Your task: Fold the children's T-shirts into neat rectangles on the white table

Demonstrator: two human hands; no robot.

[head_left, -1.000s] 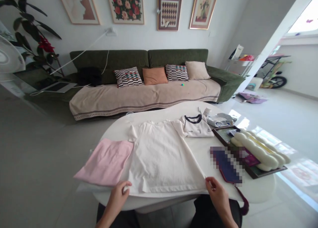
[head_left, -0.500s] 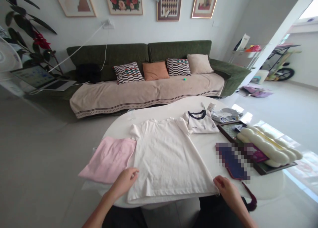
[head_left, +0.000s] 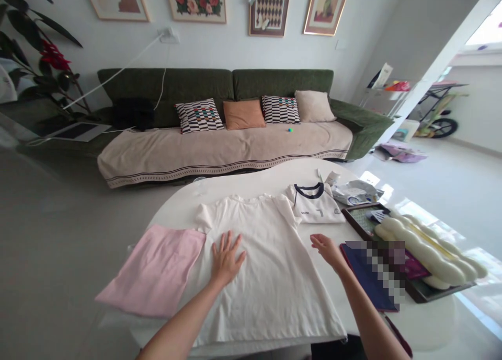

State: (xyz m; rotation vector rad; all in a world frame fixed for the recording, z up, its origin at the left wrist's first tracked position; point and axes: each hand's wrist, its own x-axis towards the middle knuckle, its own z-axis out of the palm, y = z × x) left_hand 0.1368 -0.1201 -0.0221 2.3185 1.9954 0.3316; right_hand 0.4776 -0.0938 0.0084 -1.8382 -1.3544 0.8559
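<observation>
A white cotton T-shirt lies spread flat, unfolded, on the pale oval worktop. The left grip presses on its chest, fingers splayed, clamping nothing; the right grip is open and empty, just beyond the shirt's side. Soft pink fabric lies left of the left grip, a white navy-collared shirt ahead, and a navy pouch right of the right grip.

And there it lay, a white T-shirt spread flat, the left hand splayed on its front, the right hand open just off its edge!
</observation>
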